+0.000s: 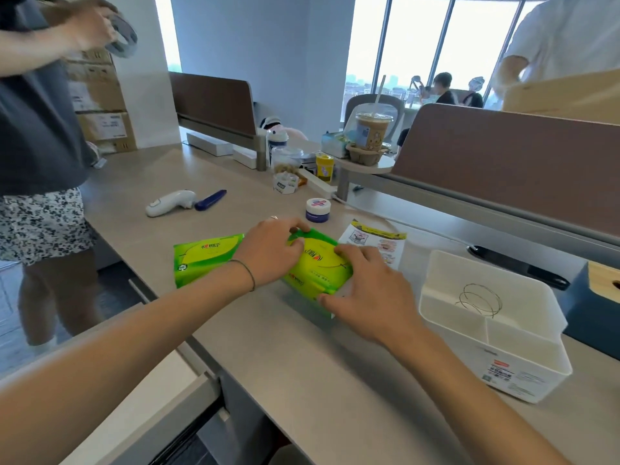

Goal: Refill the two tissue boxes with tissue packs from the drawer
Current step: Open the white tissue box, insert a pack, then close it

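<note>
Two green tissue packs lie on the grey desk (pixel 302 357). One tissue pack (pixel 317 265) sits in the middle, gripped from both sides: my left hand (pixel 271 251) holds its far left end, my right hand (pixel 365 290) its near right corner. The second tissue pack (pixel 201 260) lies flat just to the left, partly under my left wrist. An open white tissue box (pixel 523 364) stands at the right with a wire spring (pixel 479 298) inside. A dark blue tissue box with a wooden lid (pixel 600 283) is at the right edge. The drawer (pixel 141 407) is open at the lower left.
A leaflet (pixel 379 243) lies behind the held pack. A white jar (pixel 317 209), a white handheld device (pixel 171 203) and a blue pen case (pixel 210 199) sit further back. An iced drink (pixel 370 132) stands on the partition shelf. A person stands at the left.
</note>
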Tool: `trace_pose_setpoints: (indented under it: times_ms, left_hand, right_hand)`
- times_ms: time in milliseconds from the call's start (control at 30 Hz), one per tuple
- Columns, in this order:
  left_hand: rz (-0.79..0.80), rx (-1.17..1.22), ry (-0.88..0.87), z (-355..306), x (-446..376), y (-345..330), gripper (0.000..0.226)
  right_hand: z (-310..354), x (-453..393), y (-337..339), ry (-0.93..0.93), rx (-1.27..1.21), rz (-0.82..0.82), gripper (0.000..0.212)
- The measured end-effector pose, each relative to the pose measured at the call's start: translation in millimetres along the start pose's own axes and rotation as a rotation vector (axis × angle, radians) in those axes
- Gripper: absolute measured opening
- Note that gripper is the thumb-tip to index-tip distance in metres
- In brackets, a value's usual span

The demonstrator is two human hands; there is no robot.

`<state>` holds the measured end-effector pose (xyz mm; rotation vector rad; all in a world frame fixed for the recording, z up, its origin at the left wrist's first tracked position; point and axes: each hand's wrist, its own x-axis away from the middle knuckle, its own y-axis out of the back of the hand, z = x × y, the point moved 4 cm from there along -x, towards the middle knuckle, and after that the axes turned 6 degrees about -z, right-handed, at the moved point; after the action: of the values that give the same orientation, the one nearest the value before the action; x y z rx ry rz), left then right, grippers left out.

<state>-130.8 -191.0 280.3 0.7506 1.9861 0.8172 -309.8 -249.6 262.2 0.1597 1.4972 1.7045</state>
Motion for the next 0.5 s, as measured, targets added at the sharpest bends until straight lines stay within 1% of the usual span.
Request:
trace_pose_setpoints:
  times_ms: [200, 367, 500]
  left_hand:
    - [-0.065, 0.160, -0.102, -57.6, -20.0, 0.8, 0.034]
    - [-0.057, 0.245, -0.186, -119.3, -33.5, -18.2, 0.035]
    - [-0.037, 0.297, -0.252, -166.0, -37.6, -41.9, 0.037]
  right_hand:
    - [-39.5, -6.9, 67.8, 0.020, 0.055, -0.096, 0.083]
    - [-91.3, -2.5, 118.5, -0.030, 0.031, -0.089, 0.078]
    - [-135.5, 7.3, 151.1, -0.112, 0.023, -0.070, 0.075]
